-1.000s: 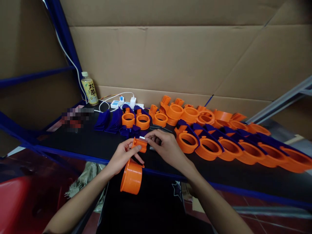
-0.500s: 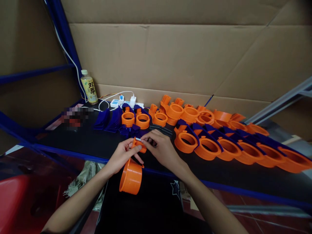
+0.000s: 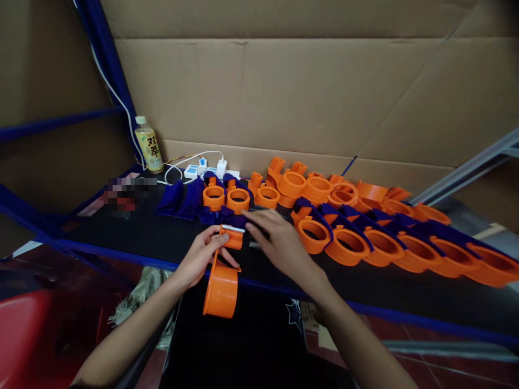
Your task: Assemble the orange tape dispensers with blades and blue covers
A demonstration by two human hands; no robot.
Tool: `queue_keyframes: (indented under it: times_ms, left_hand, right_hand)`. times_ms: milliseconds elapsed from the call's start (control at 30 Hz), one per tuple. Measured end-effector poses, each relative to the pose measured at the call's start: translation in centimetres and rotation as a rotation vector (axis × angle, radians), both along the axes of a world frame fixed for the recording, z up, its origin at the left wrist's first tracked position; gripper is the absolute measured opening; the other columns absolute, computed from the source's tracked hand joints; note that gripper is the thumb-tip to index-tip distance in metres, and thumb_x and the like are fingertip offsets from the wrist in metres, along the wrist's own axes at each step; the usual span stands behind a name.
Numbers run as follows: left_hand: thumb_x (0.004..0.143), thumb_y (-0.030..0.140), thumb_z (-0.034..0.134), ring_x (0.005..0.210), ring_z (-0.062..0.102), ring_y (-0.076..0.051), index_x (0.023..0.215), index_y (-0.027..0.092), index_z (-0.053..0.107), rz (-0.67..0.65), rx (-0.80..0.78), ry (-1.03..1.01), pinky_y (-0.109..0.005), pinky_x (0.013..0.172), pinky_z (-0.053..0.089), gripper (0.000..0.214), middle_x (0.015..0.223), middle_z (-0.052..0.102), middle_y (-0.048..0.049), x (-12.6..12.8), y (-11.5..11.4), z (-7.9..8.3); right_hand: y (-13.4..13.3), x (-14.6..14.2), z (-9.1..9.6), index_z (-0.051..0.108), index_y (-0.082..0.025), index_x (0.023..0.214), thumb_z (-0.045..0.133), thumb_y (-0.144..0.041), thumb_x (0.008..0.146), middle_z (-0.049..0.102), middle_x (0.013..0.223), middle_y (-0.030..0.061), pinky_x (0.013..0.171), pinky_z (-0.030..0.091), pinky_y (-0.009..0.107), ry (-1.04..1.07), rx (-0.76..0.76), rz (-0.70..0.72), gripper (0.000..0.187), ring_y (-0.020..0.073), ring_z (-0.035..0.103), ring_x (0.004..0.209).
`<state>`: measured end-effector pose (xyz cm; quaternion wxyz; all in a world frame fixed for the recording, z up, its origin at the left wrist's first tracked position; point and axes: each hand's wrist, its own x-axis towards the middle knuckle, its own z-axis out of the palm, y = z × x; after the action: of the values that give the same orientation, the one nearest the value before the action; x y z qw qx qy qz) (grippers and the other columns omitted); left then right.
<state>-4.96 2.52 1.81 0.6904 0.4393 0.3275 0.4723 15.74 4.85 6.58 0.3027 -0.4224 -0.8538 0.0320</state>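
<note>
My left hand grips an orange plastic part shaped like a wide ring with a block on top; a small white toothed strip sits in that block. My right hand hovers just right of the block, fingers stretched out toward dark flat pieces on the black table. It holds nothing that I can see. Both hands are over the table's near blue edge.
Long rows of orange rings fitted with dark blue plates fill the table's right side. Loose blue plates and more orange rings lie behind my hands. A drink bottle and a white power strip stand by the cardboard wall.
My right hand has let go of the white strip, now seated in the orange part, opened, and drifted right and away. My left hand lifted the part slightly.
</note>
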Motion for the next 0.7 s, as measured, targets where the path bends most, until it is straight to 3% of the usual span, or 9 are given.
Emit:
queue_keyframes:
  times_ms: [133, 233, 533, 633, 700]
  left_hand:
    - [0.086, 0.045, 0.068, 0.058, 0.074, -0.027, 0.104, 0.019, 0.051, 0.011, -0.01, -0.003, -0.026, 0.048, 0.053, 0.036, 0.069, 0.075, -0.0071, 0.0, -0.1, 0.1]
    - [0.087, 0.045, 0.065, 0.06, 0.075, -0.027, 0.103, 0.02, 0.05, 0.016, -0.002, -0.002, -0.026, 0.049, 0.053, 0.033, 0.066, 0.075, -0.0078, 0.0, -0.1, 0.1]
    - [0.088, 0.044, 0.065, 0.062, 0.075, -0.027, 0.106, 0.018, 0.053, 0.038, -0.005, 0.001, -0.028, 0.052, 0.055, 0.034, 0.072, 0.076, -0.0091, -0.1, 0.1, -0.1]
    - [0.089, 0.044, 0.064, 0.064, 0.075, -0.028, 0.105, 0.017, 0.054, 0.052, -0.005, 0.005, -0.028, 0.053, 0.055, 0.033, 0.068, 0.075, -0.0095, -0.1, 0.1, -0.2]
    - [0.09, 0.043, 0.063, 0.067, 0.076, -0.028, 0.106, 0.017, 0.054, 0.069, -0.008, 0.004, -0.027, 0.054, 0.056, 0.032, 0.07, 0.075, -0.0102, 0.0, 0.1, -0.2]
  right_hand:
    - [1.4, 3.1, 0.4, 0.066, -0.014, 0.124, 0.055, -0.028, 0.096, 0.073, 0.11, 0.012, 0.087, 0.045, 0.041, -0.28, 0.101, -0.304, 0.033, 0.0287, 0.057, 0.104]
    - [2.2, 4.6, 0.0, 0.071, -0.015, 0.114, 0.061, -0.024, 0.091, 0.075, 0.101, 0.0115, 0.083, 0.042, 0.041, -0.449, 0.071, -0.412, 0.026, 0.0298, 0.058, 0.099]
    - [3.1, 5.5, -0.8, 0.072, -0.017, 0.105, 0.064, -0.018, 0.088, 0.075, 0.101, 0.0095, 0.084, 0.044, 0.038, -0.386, 0.013, -0.375, 0.019, 0.0263, 0.061, 0.097]
    - [2.5, 5.4, -0.3, 0.07, -0.016, 0.104, 0.063, -0.02, 0.09, 0.073, 0.102, 0.0105, 0.082, 0.047, 0.037, -0.233, 0.061, -0.346, 0.017, 0.026, 0.062, 0.095]
    - [1.5, 4.7, 0.1, 0.069, -0.017, 0.105, 0.062, -0.023, 0.092, 0.071, 0.103, 0.0097, 0.082, 0.049, 0.036, -0.086, 0.065, -0.23, 0.016, 0.0242, 0.064, 0.095]
